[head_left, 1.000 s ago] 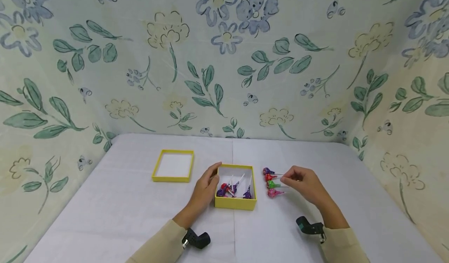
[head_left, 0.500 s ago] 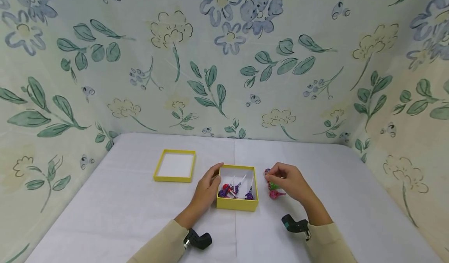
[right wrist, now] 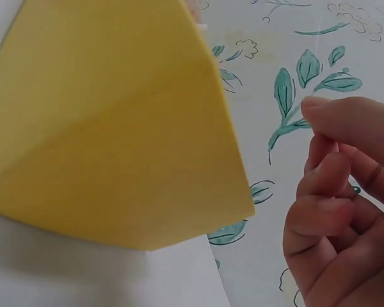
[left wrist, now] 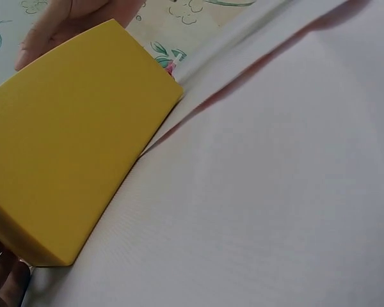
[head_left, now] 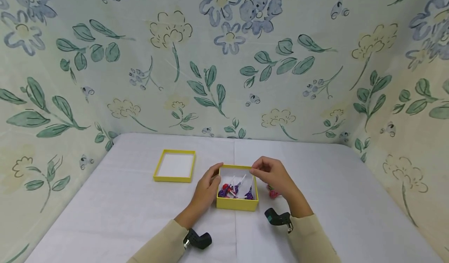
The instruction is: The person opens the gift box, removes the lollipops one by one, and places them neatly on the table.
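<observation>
Lollipops (head_left: 249, 194) are lying in yellow box (head_left: 236, 205); left hand (head_left: 207, 186) is gripping its left side. Right hand (head_left: 275, 176) is holding fingertips close together at far-right corner; whether pinching anything, cannot tell.

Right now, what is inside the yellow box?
Lollipops with purple and red wrappers, some white sticks pointing up. The front of the box hides whatever lies low behind it. Overlapping lollipops make the count unclear.

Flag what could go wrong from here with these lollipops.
The right hand is close to a purple lollipop in the box and might knock it. Loose lollipops lie beside the box, partly hidden by that hand, which could brush them. If the left hand loosens its grip, the box could shift.
</observation>
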A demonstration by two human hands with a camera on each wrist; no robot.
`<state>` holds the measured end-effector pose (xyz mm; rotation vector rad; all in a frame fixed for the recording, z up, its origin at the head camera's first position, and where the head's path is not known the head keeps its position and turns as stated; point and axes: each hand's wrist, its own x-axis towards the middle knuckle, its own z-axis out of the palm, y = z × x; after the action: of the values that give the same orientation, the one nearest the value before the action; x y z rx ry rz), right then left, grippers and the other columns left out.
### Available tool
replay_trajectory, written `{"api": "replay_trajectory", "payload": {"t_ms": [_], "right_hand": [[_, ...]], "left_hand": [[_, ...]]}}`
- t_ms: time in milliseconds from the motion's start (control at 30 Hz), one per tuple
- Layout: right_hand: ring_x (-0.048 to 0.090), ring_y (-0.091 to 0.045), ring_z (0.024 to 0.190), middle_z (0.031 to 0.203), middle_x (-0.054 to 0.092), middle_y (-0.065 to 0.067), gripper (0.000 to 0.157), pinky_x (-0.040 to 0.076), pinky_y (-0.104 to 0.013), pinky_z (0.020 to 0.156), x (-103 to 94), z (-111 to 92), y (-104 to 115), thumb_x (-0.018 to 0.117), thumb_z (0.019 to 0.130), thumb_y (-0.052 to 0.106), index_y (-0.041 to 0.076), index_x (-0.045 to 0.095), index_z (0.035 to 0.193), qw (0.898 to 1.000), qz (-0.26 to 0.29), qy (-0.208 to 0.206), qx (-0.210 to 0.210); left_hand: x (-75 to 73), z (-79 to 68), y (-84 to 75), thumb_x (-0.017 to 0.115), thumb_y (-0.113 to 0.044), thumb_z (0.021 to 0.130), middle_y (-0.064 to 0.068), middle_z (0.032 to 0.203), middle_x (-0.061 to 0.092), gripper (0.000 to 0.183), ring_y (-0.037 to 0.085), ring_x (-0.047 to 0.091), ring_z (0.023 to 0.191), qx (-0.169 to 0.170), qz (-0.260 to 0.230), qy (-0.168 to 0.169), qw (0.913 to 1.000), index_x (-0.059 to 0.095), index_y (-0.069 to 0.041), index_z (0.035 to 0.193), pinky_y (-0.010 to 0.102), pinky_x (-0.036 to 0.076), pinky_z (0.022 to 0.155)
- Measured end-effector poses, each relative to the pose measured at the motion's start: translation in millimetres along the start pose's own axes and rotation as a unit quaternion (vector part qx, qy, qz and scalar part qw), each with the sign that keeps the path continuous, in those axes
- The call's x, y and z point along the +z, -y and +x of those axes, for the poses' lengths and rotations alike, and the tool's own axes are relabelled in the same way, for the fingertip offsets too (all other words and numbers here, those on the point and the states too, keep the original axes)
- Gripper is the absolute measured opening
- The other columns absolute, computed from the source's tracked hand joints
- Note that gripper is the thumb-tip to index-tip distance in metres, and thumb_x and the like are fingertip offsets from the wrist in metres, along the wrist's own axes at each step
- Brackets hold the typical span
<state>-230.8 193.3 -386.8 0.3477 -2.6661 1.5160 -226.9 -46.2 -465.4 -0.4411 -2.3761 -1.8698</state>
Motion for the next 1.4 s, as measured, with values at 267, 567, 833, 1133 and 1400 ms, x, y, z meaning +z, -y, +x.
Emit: {"api": "replay_trajectory", "payload": {"t_ms": [267, 567, 833, 1133, 1400], "right_hand": [[0.054, -0.023, 0.067, 0.083, 0.063, -0.006, 0.016, 0.052, -0.026, 0.056, 12.0, 8.2, 10.3, 0.072, 0.087, 0.026, 0.012, 0.068, 0.094, 1.000, 0.028, 0.012, -0.001], [0.055, -0.023, 0.071, 0.088, 0.064, -0.005, 0.013, 0.051, -0.027, 0.059, 26.2, 10.7, 16.2, 0.070, 0.089, 0.024, 0.014, 0.068, 0.096, 0.998, 0.049, 0.040, 0.018], [0.053, -0.022, 0.069, 0.082, 0.062, -0.006, 0.015, 0.048, -0.026, 0.058, 32.8, 12.8, 15.5, 0.070, 0.088, 0.017, 0.007, 0.070, 0.100, 0.998, 0.036, 0.049, 0.026], [0.053, -0.020, 0.067, 0.078, 0.062, -0.002, 0.018, 0.048, -0.026, 0.055, 37.9, 12.2, 12.4, 0.071, 0.087, 0.018, 0.009, 0.073, 0.102, 0.999, -0.018, 0.043, 0.024], [0.054, -0.018, 0.068, 0.079, 0.063, 0.002, 0.018, 0.049, -0.025, 0.055, 40.1, 12.9, 10.3, 0.071, 0.087, 0.017, 0.010, 0.074, 0.103, 0.997, -0.052, 0.050, 0.006]], "left_hand": [[-0.3, -0.9, -3.1, 0.043, -0.019, 0.103, -0.004, 0.144, 0.046, 0.042, 0.017, 0.045, 0.131, -0.002, 0.006, 0.000, 1.0000, 0.044, -0.032, 0.142, 0.039, 0.040, 0.108], [-0.3, -0.4, -4.0, 0.043, -0.014, 0.102, 0.003, 0.143, 0.047, 0.042, 0.025, 0.046, 0.131, 0.006, -0.010, 0.000, 0.9999, 0.044, -0.029, 0.142, 0.044, 0.039, 0.108], [-7.7, -10.0, -37.8, 0.042, -0.010, 0.102, 0.015, 0.144, 0.046, 0.041, 0.034, 0.045, 0.131, 0.022, -0.007, 0.019, 0.9996, 0.042, -0.014, 0.144, 0.045, 0.038, 0.108], [-5.2, -7.2, -26.1, 0.041, -0.011, 0.103, 0.013, 0.145, 0.045, 0.042, 0.031, 0.044, 0.132, 0.019, -0.001, 0.020, 0.9996, 0.042, -0.017, 0.145, 0.045, 0.037, 0.109], [-1.8, -0.8, -1.5, 0.043, -0.017, 0.103, 0.002, 0.145, 0.045, 0.042, 0.021, 0.044, 0.132, 0.027, 0.006, 0.012, 0.9995, 0.042, -0.021, 0.145, 0.041, 0.038, 0.108]]}}
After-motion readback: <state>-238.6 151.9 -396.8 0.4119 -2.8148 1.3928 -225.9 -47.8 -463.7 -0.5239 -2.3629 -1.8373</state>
